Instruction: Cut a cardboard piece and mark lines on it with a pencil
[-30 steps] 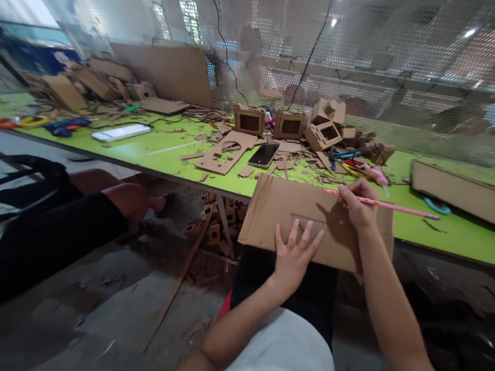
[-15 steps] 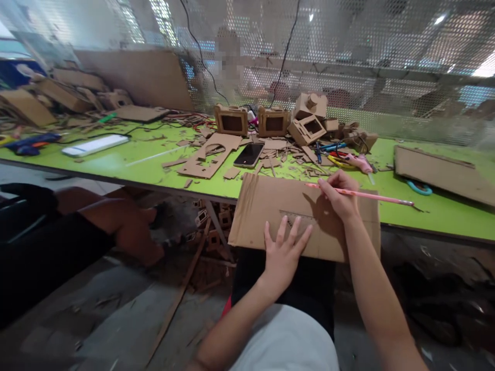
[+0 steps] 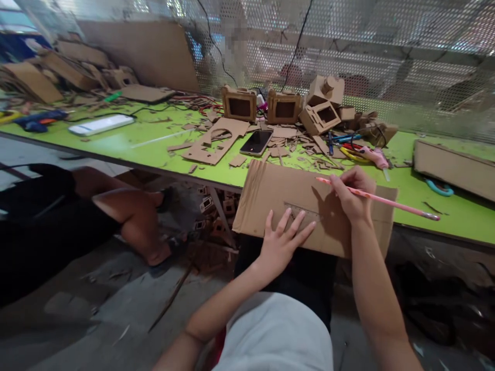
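While the flat brown cardboard sheet [image 3: 270, 206] rests across the person's lap, its far edge leaning against the near edge of the green table [image 3: 154, 149], both hands work on its upper face. The left hand [image 3: 280, 245] lies released and flat, fingers spread, pressing down on a small clear ruler [image 3: 303, 212] whose long axis runs left to right across the sheet, slightly tilted down toward the right. The right hand [image 3: 353, 196] is clenched around a long pink pencil [image 3: 381, 201], which it grips near the tip; the shaft points away to the right and a little down, out over the table, while the tip faces left, just above the ruler's far edge. So the ruler lies to the left of and just below the right hand, between the two hands, and the left hand is the one touching it.

Beyond the sheet, on the table, lie a black phone [image 3: 256, 142], cardboard offcuts and small cardboard boxes [image 3: 240, 103]. Another person's bent leg [image 3: 127, 216] shows to the left, well apart from the sheet.
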### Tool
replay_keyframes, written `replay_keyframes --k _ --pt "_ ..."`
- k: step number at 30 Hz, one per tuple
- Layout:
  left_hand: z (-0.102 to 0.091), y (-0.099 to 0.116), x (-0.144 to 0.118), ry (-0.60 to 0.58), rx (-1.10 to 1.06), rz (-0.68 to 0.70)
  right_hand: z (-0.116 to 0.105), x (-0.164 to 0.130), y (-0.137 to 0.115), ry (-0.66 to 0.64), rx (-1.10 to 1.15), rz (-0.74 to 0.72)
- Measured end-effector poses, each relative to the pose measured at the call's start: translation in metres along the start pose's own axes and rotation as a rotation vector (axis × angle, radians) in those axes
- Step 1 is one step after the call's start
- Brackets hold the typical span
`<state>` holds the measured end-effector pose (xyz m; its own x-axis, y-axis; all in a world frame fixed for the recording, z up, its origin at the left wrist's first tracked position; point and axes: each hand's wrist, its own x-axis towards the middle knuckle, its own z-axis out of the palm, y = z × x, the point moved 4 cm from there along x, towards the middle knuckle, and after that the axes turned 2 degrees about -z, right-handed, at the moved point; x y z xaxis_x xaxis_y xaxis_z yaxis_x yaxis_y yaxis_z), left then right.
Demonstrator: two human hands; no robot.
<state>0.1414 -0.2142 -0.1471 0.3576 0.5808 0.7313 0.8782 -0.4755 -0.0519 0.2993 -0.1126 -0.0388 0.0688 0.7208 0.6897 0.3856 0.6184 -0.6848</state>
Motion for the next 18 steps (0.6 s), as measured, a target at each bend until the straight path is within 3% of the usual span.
replay_keyframes --k 18 --pt "-0.006 -0.013 -0.004 -0.109 -0.030 -0.127 0.003 0.000 -0.008 -0.021 -0.043 -0.021"
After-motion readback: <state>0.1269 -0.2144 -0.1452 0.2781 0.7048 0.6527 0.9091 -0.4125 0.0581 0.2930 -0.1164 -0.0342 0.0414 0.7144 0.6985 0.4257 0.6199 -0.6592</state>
